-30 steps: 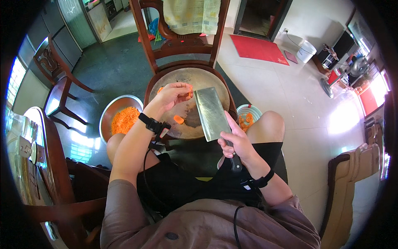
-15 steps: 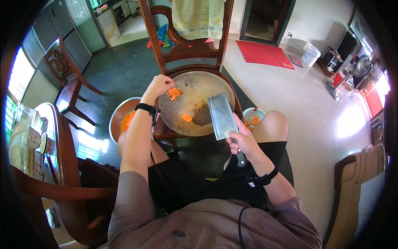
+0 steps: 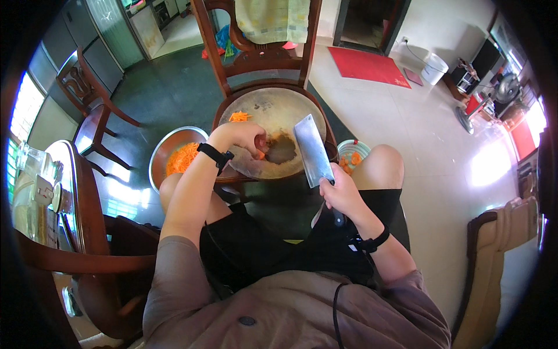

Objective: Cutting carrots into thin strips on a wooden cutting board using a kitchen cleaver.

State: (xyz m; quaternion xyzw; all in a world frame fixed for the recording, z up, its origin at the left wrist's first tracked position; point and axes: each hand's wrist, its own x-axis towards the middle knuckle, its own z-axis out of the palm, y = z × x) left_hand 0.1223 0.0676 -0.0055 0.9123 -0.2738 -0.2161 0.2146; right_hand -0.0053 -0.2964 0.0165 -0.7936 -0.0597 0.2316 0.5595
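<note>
Gripping a cleaver [image 3: 313, 150] by its handle, right hand [image 3: 342, 195] sits center frame, fingers closed tight, blade flat over the round chopping board [image 3: 273, 110] on a wooden chair [image 3: 256, 58]. Left hand [image 3: 239, 137] curls over a carrot piece [image 3: 261, 155] on the board. Shredded carrot [image 3: 239, 116] upper board; metal bowl [image 3: 168, 152] of shreds at left; small basket [image 3: 350, 152] right.
</note>
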